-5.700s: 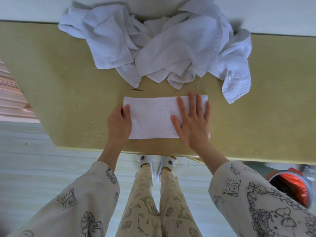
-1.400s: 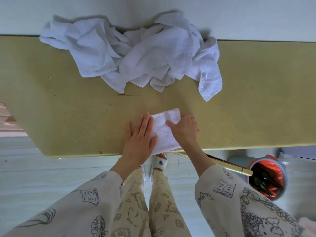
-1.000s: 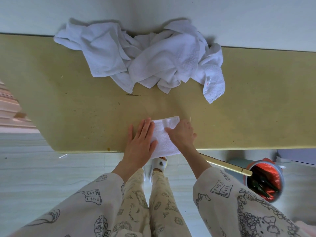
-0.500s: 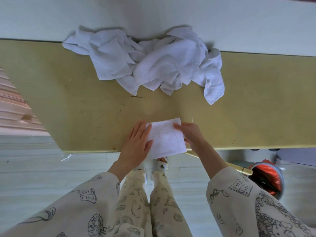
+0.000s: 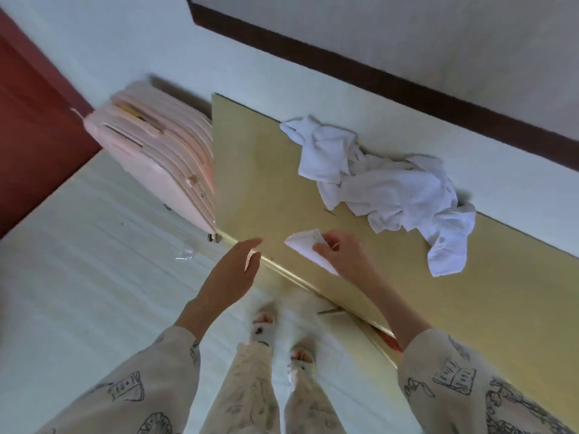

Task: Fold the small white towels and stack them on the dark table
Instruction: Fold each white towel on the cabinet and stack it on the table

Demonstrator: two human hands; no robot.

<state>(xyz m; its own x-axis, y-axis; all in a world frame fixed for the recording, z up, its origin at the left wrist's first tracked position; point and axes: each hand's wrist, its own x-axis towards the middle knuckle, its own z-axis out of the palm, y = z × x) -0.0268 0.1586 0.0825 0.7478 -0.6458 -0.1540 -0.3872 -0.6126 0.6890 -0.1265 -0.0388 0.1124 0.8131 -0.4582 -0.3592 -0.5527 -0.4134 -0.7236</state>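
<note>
Domestic room, likely a bedroom: a pink hard-shell suitcase [image 5: 163,161] is standing against the wall beside a yellow table [image 5: 250,183]; the person is wearing printed pyjamas [image 5: 250,399].

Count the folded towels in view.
1: the folded towel gripped in the right hand above the table edge. The pile near the wall is unfolded; none stacked in view.

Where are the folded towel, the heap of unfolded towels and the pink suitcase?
folded towel [image 5: 302,245]: head view, on its bare white corner.
heap of unfolded towels [image 5: 388,189]: head view, on the heap's middle.
pink suitcase [image 5: 156,158]: head view, on its ribbed side.
</note>
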